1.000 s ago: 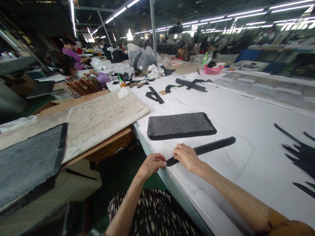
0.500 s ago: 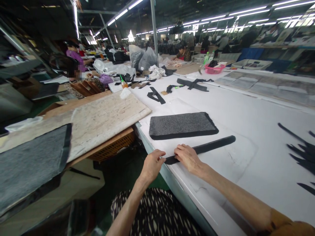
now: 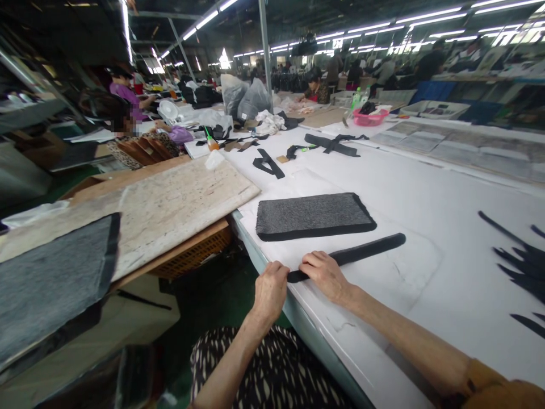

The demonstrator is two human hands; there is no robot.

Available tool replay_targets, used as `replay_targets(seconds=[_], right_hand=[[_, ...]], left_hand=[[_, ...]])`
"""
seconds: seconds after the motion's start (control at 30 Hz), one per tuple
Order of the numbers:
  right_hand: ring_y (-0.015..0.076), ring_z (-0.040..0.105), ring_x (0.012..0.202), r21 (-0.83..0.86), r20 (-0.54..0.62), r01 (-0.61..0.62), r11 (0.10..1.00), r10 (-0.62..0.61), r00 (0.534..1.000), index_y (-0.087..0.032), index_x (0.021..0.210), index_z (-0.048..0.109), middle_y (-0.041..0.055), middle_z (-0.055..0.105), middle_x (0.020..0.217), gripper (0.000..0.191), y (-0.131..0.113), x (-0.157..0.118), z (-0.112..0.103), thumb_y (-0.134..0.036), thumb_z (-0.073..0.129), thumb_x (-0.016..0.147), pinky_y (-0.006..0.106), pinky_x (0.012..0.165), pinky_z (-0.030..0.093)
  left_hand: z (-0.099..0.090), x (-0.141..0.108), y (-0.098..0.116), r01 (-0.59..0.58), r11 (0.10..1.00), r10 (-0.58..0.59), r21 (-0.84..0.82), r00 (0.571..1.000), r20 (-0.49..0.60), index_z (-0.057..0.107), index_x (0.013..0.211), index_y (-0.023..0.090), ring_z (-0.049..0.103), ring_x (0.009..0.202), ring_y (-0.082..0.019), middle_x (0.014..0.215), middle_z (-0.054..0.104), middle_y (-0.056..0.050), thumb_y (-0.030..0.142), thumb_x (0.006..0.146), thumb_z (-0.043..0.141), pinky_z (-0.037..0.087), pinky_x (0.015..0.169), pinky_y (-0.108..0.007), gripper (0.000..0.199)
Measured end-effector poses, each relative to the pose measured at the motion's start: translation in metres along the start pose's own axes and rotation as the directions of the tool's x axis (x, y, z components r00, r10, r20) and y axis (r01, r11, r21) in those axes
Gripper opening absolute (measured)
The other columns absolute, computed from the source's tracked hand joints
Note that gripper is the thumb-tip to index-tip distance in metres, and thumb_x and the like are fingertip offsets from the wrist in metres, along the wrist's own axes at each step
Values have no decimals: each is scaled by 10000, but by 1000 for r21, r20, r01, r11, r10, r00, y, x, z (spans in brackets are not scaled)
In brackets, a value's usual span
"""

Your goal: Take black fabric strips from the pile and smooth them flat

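A long black fabric strip (image 3: 369, 247) lies slantwise on the white table near its front edge. At its near end my left hand (image 3: 271, 291) is closed, fingers bent and pinching the strip's tip. Just to the right, my right hand (image 3: 325, 275) rests on the strip with its fingers together, gripping it against the table and hiding part of it. Behind the strip lies a dark grey rectangular fabric panel (image 3: 315, 215) with a black border, apart from both hands.
Black strips (image 3: 522, 267) lie at the right. Farther back are black fabric pieces (image 3: 334, 145), a pink basket (image 3: 371, 117) and an orange-filled bottle (image 3: 212, 142). A pale board (image 3: 187, 190) adjoins the white table (image 3: 430, 199) at left, bearing a grey panel (image 3: 55, 284). Co-workers sit beyond.
My left hand has moved slightly right and turned, its fingers now closed closer over the strip's end. The right hand stays on the strip almost unmoved.
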State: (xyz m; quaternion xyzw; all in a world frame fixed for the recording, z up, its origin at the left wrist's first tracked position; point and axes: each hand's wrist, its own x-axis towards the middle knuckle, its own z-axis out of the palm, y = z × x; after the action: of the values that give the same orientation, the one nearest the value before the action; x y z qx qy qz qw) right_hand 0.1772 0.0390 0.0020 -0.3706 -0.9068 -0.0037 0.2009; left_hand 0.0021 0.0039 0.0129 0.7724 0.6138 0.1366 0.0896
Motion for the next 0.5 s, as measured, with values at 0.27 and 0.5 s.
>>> replay_targets(seconds=[0.27, 0.5], right_hand=[[149, 499, 763, 136, -66, 75, 988, -67, 996, -166, 778, 637, 26, 597, 811, 145, 9, -1, 4, -108, 541, 870, 274, 715, 402], [135, 529, 755, 345, -35, -26, 938, 40, 999, -178, 792, 631, 13, 592, 788, 144, 19, -2, 4, -118, 533, 878, 240, 679, 429]], left_hand=[[8, -2, -6, -205, 960, 226, 193, 970, -93, 601, 769, 177, 535, 754, -193, 770, 593, -26, 50, 838, 459, 457, 676, -294, 203], [5, 1, -8, -187, 974, 196, 126, 978, -67, 609, 801, 179, 542, 783, -187, 787, 597, -25, 54, 847, 458, 472, 688, -284, 202]])
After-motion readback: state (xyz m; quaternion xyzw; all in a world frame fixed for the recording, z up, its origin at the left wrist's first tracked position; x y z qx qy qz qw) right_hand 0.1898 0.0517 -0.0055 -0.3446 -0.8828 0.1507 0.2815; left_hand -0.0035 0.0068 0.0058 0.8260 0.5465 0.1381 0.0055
